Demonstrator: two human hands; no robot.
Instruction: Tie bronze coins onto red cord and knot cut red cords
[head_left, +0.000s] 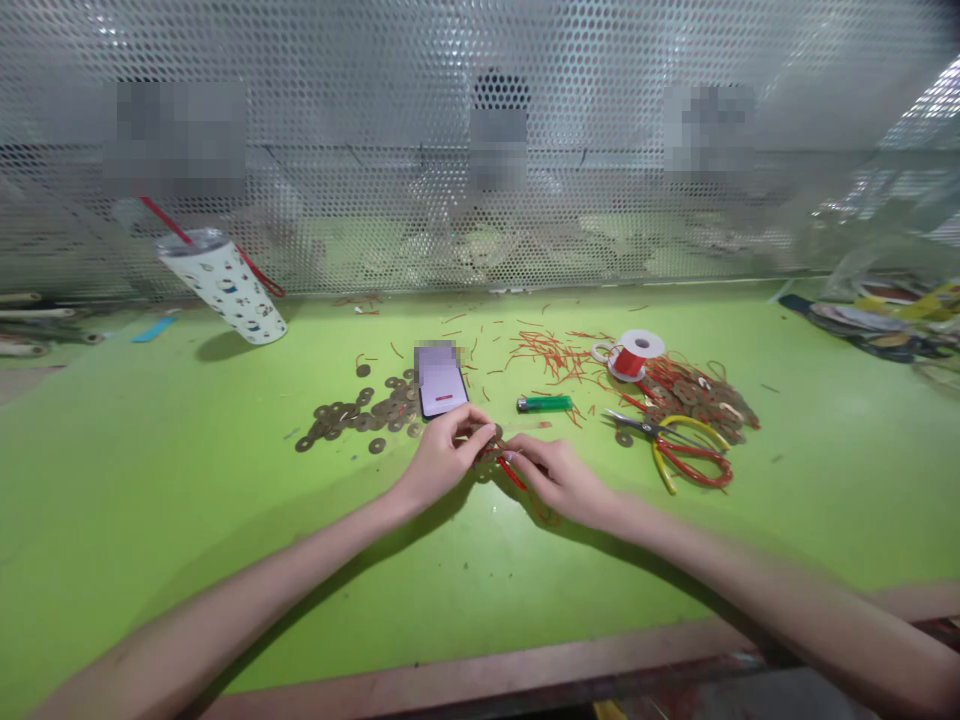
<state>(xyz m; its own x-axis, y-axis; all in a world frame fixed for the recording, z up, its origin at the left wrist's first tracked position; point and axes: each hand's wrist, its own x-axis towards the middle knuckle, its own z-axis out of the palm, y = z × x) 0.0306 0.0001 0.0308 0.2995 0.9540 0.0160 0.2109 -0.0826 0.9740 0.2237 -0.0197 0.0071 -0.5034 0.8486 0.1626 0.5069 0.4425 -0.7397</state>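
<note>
My left hand (pixel 450 449) pinches a round bronze-coloured coin (pixel 496 432) at its fingertips, partly hidden by the fingers. Close beside it, my right hand (pixel 559 475) is closed on a thin red cord (pixel 513 473) that runs to the coin. Several more coins seem to lie under the fingertips, though I cannot make them out well. Just beyond my left hand lies a phone (pixel 442 385) with a lit screen. A green lighter (pixel 545 404) rests past my right hand. Scissors (pixel 671 440) with red and yellow handles lie to the right.
Loose holed coins (pixel 382 408) spread left of the phone. Cut red cord pieces (pixel 551 352) are scattered behind the lighter. A spool (pixel 637 355) of red cord stands by a pile of corded coins (pixel 694 395). A patterned tumbler (pixel 225 285) stands before the perforated metal screen (pixel 360 220).
</note>
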